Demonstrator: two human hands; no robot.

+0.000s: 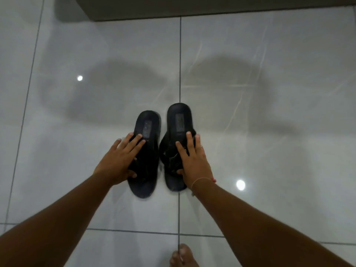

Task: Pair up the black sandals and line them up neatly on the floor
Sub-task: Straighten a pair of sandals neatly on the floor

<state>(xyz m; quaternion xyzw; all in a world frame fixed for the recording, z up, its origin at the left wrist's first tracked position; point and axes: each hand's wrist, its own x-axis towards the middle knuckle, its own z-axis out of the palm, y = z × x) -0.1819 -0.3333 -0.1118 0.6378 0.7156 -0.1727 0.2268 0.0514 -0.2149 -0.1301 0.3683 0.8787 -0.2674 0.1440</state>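
Two black sandals lie side by side on the glossy grey tiled floor, heels pointing away from me. The left sandal (147, 124) sits slightly nearer than the right sandal (179, 120), with a narrow gap between them. My left hand (119, 160) grips the left sandal over its strap, fingers spread on top and thumb hooked under the strap. My right hand (193, 160) holds the right sandal the same way, thumb tucked at the strap. Both straps are largely hidden beneath my hands.
A dark wall base or furniture edge (212, 8) runs along the top of the view. Grout lines cross the floor, one passing under the right sandal. My bare foot (183, 256) shows at the bottom edge. Ceiling lights reflect on the tiles.
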